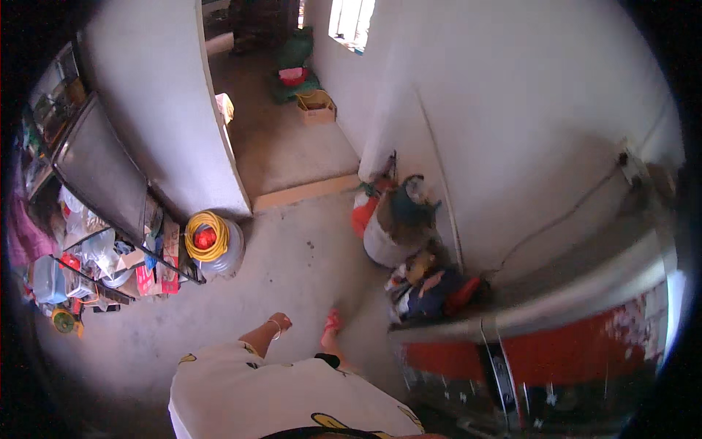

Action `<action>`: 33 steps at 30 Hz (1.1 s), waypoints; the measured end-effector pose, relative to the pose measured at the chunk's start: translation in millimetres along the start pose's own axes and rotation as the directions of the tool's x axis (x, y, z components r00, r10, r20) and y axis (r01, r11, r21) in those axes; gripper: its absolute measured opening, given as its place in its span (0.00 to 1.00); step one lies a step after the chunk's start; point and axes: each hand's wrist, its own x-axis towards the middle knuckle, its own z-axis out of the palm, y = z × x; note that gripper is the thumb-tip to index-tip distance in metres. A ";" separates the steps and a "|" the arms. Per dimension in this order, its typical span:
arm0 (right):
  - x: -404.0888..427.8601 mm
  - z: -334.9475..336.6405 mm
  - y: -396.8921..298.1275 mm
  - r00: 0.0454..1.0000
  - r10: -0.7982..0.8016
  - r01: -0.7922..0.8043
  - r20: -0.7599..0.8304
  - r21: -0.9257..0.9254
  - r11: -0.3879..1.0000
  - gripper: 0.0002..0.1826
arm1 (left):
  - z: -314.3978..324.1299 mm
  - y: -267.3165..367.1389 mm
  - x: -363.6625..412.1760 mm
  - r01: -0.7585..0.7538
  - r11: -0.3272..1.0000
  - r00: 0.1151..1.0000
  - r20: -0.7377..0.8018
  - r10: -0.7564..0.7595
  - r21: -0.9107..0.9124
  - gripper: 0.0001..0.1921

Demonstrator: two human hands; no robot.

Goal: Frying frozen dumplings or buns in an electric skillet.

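Note:
My left hand [282, 321], with a pale bracelet at the wrist, hangs over the concrete floor in front of my white patterned clothing [285, 395]. It is small and seen from above, so its finger pose and any held thing cannot be told. To its right a foot in a red sandal [331, 322] stands on the floor. My right hand is out of view. Ahead of me lie the bare-looking floor [296, 263] and a doorway with a low sill [307, 193].
At left are a cluttered metal-framed rack [131, 244] and a plastic container [227, 260] topped by a coiled yellow hose [192, 236]. At right stand a pale sack [384, 244], a pile of mixed items [433, 288] and a red-fronted cabinet [570, 345]. A cardboard box [318, 114] sits beyond the doorway.

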 end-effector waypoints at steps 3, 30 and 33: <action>73.7 62.4 -90.3 0.968 -0.241 0.235 0.062 0.090 0.968 0.16 | -48.1 34.1 32.3 0.140 0.990 0.984 -0.116 -0.137 0.017 0.08; 636.1 156.5 -912.0 0.516 -0.563 -0.607 0.646 0.739 0.291 0.07 | -486.1 -48.4 362.0 0.044 0.972 0.832 -0.547 0.091 0.230 0.10; 673.1 166.7 -958.7 0.471 -0.546 -0.639 0.693 0.695 0.331 0.07 | -600.1 -12.3 464.1 0.119 0.864 0.925 -0.370 0.082 0.489 0.08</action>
